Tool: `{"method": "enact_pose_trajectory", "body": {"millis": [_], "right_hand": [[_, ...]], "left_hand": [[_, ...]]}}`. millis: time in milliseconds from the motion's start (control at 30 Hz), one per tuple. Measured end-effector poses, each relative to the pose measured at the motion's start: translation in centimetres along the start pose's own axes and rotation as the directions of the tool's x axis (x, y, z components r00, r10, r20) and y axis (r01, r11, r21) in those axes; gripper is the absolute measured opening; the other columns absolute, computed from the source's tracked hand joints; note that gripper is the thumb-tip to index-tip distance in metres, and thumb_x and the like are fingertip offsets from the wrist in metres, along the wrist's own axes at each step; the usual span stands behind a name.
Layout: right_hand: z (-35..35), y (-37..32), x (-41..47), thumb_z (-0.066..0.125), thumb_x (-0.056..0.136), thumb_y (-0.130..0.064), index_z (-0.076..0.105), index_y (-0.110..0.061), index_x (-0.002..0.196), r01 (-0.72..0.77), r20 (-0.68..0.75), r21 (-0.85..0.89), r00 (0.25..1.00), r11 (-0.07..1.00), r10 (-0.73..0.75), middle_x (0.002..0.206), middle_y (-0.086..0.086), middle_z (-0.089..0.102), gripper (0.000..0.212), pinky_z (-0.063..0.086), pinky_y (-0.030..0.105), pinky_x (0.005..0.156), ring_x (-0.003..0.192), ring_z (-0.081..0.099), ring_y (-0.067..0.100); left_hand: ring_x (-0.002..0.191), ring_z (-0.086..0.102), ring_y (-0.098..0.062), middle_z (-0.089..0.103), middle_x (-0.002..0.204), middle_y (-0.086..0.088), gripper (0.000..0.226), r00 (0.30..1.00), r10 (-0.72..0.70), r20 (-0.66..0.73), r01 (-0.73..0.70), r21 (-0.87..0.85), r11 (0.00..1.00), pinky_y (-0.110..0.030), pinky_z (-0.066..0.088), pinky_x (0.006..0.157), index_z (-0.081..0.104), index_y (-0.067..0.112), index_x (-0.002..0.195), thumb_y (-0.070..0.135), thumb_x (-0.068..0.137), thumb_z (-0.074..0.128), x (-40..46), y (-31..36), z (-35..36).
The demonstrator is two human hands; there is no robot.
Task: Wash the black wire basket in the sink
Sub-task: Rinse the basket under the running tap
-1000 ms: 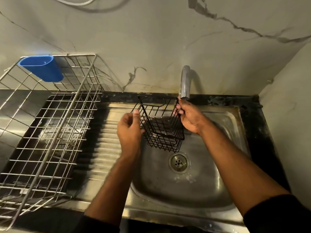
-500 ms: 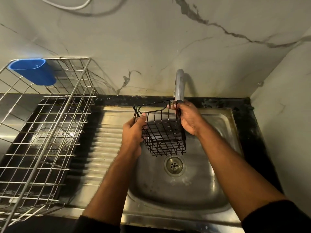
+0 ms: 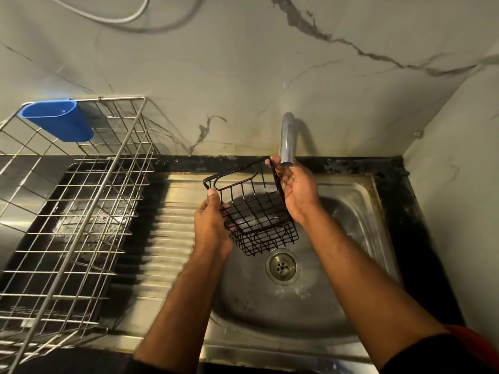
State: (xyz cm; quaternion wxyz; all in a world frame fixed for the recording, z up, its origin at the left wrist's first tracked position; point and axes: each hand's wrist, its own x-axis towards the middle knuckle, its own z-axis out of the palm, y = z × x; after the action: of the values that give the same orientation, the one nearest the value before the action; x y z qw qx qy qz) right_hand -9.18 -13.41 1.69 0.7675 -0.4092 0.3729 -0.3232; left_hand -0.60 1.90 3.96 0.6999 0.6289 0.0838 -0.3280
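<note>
Black wire basket (image 3: 256, 209) held over sink (image 3: 359, 201), tap (image 3: 286, 139) just above.

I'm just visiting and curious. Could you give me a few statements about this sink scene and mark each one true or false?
1. Both hands hold the black wire basket above the sink. True: left hand, right hand.
2. The basket rests on the drain. False: it is held up, tilted.
3. A blue cup hangs on the dish rack. True.
4. The dish rack stands right of the sink. False: it is on the left.
5. The tap is above the right hand. True.
</note>
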Motion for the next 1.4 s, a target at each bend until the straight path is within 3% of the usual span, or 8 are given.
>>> {"method": "enact_pose_trajectory", "body": {"millis": [233,467,600,767,933,1133,1267,1400], "right_hand": [[0.9,0.2,-2.6,0.03,0.106,-0.048,0.042,-0.031,0.15,-0.006,0.048,-0.512,0.998,0.859,0.035,0.155,0.0,0.041,0.048,0.027,0.045,0.115,0.144,0.033,0.026],[0.0,1.2,-4.4,0.019,0.106,-0.047,0.004,-0.039,0.158,0.298,0.422,-0.523,0.905,0.798,-0.061,0.165,-0.017,-0.008,0.055,0.007,0.033,0.12,0.151,-0.002,0.006],[-2.8,2.0,-3.1,0.011,0.099,-0.064,0.007,-0.048,0.155,-0.008,0.187,-0.688,0.964,0.726,0.188,0.167,-0.006,0.005,0.059,0.012,0.052,0.118,0.153,0.011,0.026],[-0.1,2.1,-5.1,0.018,0.108,-0.044,0.009,-0.037,0.158,0.458,0.478,-0.566,0.86,0.686,-0.18,0.165,-0.018,-0.002,0.052,0.005,0.031,0.124,0.152,-0.001,0.003],[-3.0,2.3,-3.4,0.012,0.099,-0.064,0.01,-0.054,0.153,0.007,0.187,-0.777,0.957,0.629,0.22,0.167,-0.002,0.007,0.055,0.016,0.055,0.117,0.15,0.014,0.024],[-0.8,3.4,-5.1,0.024,0.109,-0.037,0.023,-0.031,0.157,0.482,0.462,-0.578,0.858,0.659,-0.223,0.165,-0.012,0.014,0.049,0.015,0.033,0.124,0.151,0.012,0.004],[-2.4,2.0,-3.4,0.021,0.106,-0.05,0.056,-0.011,0.136,-0.017,0.09,-0.831,0.982,0.555,0.165,0.14,0.026,0.052,0.06,0.041,0.052,0.106,0.128,0.052,0.04],[-1.5,0.9,-2.7,0.031,0.107,-0.044,0.068,-0.018,0.109,0.052,0.014,-0.598,0.998,0.8,-0.055,0.113,0.014,0.071,0.045,0.056,0.043,0.088,0.104,0.067,0.03]], "left_hand": [[0.038,0.045,-0.002,0.051,0.053,0.009,0.036,0.999,-0.01,-0.032,0.01,-0.001,1.0,-0.032,0.037,0.059,0.054,0.019,0.082,0.044,0.106,0.048,-0.3,-0.3,0.2],[0.052,0.055,-0.008,0.054,0.064,0.004,0.032,0.997,-0.069,-0.045,0.068,-0.025,0.997,-0.038,0.045,0.067,0.057,0.018,0.087,0.042,0.107,0.048,0.1,-0.8,-0.2],[0.072,0.054,-0.017,0.054,0.072,0.002,0.03,0.992,-0.115,-0.047,0.111,-0.081,0.99,-0.048,0.045,0.083,0.058,0.017,0.092,0.043,0.106,0.049,0.0,-1.2,-0.8],[0.06,0.053,-0.016,0.049,0.058,0.003,0.04,0.989,-0.138,-0.048,0.131,-0.133,0.982,-0.042,0.049,0.073,0.052,0.018,0.076,0.041,0.107,0.045,-0.4,-0.8,-0.4],[0.079,0.065,-0.024,0.062,0.074,-0.005,0.037,0.983,-0.178,-0.04,0.169,-0.171,0.971,-0.05,0.053,0.09,0.057,0.013,0.086,0.04,0.108,0.045,-0.6,-1.2,-1.5],[0.076,0.066,-0.024,0.065,0.069,-0.005,0.04,0.978,-0.205,-0.026,0.195,-0.217,0.957,-0.054,0.051,0.093,0.057,0.013,0.083,0.041,0.108,0.043,-0.7,-1.4,-1.4],[0.061,0.059,-0.017,0.058,0.057,0.001,0.039,0.975,-0.204,-0.091,0.184,-0.196,0.963,-0.043,0.05,0.076,0.055,0.014,0.081,0.041,0.108,0.045,-0.1,-1.7,-1.9],[0.064,0.052,-0.015,0.055,0.056,0.003,0.037,0.974,-0.206,-0.094,0.176,-0.259,0.95,-0.046,0.051,0.087,0.053,0.016,0.082,0.04,0.108,0.043,0.5,-2.2,-2.4]]}}
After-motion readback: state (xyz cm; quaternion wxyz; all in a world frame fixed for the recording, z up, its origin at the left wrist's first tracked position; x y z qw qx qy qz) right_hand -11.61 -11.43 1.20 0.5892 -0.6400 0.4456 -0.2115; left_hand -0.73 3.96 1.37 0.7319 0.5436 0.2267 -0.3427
